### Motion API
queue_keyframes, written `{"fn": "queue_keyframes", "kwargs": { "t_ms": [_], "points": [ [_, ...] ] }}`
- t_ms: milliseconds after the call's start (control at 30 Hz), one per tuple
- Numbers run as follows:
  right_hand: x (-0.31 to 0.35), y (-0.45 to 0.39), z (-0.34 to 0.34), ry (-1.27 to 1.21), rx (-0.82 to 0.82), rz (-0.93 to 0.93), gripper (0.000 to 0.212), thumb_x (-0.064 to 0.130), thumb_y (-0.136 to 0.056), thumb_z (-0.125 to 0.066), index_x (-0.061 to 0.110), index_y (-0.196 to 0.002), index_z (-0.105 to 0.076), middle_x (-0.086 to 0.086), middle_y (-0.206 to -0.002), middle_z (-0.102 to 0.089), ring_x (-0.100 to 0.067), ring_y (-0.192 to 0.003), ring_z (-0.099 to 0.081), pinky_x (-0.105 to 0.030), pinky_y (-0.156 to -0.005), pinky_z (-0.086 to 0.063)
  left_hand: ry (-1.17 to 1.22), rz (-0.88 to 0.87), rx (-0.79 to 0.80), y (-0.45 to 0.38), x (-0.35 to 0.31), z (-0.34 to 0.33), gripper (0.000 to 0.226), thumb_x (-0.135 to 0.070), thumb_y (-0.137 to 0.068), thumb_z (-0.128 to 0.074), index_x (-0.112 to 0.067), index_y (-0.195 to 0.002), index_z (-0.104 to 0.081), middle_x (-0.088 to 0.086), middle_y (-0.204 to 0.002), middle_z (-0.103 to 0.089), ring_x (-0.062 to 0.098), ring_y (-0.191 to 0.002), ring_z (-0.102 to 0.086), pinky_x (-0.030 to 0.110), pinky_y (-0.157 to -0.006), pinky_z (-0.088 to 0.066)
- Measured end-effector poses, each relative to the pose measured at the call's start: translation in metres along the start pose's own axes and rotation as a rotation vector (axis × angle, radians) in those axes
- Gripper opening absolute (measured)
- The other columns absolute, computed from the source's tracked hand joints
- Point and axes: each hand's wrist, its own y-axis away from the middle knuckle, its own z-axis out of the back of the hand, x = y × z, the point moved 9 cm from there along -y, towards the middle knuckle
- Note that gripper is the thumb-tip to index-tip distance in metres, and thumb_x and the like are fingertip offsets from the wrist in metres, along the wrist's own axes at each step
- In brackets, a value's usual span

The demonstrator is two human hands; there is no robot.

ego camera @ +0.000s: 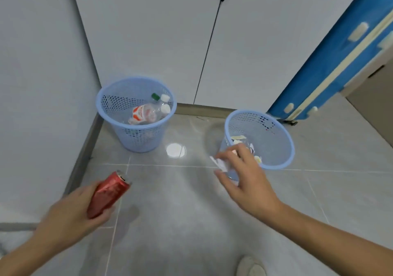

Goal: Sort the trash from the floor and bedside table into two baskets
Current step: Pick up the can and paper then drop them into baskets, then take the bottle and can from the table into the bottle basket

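Observation:
Two light blue mesh baskets stand on the grey tile floor. The left basket [110, 105] holds plastic bottles [146, 112] with white and green caps. The right basket [282, 139] holds scraps of paper [238, 137]. My left hand [70, 212] grips a red can [107, 195], low and in front of the left basket. My right hand [244, 176] is at the near rim of the right basket, fingers pinched on a white paper scrap [219, 163].
White cupboard doors [170, 42] rise behind the baskets, and a wall runs along the left. A blue suitcase [331, 63] leans at the right. A bright light reflection [175, 150] lies on the floor between the baskets. My shoe [251, 267] shows at the bottom.

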Motion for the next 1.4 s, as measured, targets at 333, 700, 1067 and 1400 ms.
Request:
{"fn": "queue_keyframes", "kwargs": {
  "t_ms": [333,700,1067,1400],
  "points": [
    [-0.188,-0.019,0.011,0.110,0.201,-0.712,0.063,0.058,-0.080,-0.077,0.036,-0.136,-0.056,-0.014,-0.132,-0.053,-0.039,-0.120,-0.055,-0.050,-0.103,-0.047,0.214,0.209,-0.218,-0.174,-0.077,0.126,0.068,-0.073,-0.079,-0.064,-0.028,-0.127,-0.049,-0.001,-0.101,-0.063,0.027,-0.089,-0.061,0.039,-0.080,-0.051],
    [-0.145,-0.023,0.016,0.122,0.142,-0.450,0.033,0.040,-0.095,-0.063,0.033,-0.126,-0.060,0.005,-0.120,-0.051,-0.021,-0.115,-0.050,-0.039,-0.094,-0.043,0.231,0.418,-0.190,-0.234,-0.053,0.110,0.062,-0.044,-0.088,-0.068,-0.008,-0.135,-0.051,0.018,-0.125,-0.063,0.036,-0.105,-0.062,0.037,-0.077,-0.045],
    [0.144,-0.071,0.038,-0.108,0.120,-0.168,0.045,0.042,-0.094,-0.067,0.029,-0.135,-0.056,0.004,-0.129,-0.055,-0.019,-0.124,-0.054,-0.040,-0.099,-0.048,0.184,0.170,-0.296,-0.007,-0.102,0.261,0.060,-0.054,-0.087,-0.068,-0.025,-0.138,-0.054,0.003,-0.122,-0.064,0.021,-0.107,-0.062,0.038,-0.085,-0.052],
    [0.519,-0.005,0.098,-0.292,0.179,0.235,0.044,0.052,-0.095,-0.063,0.031,-0.134,-0.055,0.007,-0.123,-0.059,-0.011,-0.113,-0.060,-0.039,-0.096,-0.052,0.087,0.336,-0.476,0.312,-0.067,0.448,0.055,-0.053,-0.090,-0.059,-0.034,-0.141,-0.050,-0.007,-0.130,-0.060,0.014,-0.122,-0.056,0.042,-0.096,-0.053]
  ]
}}
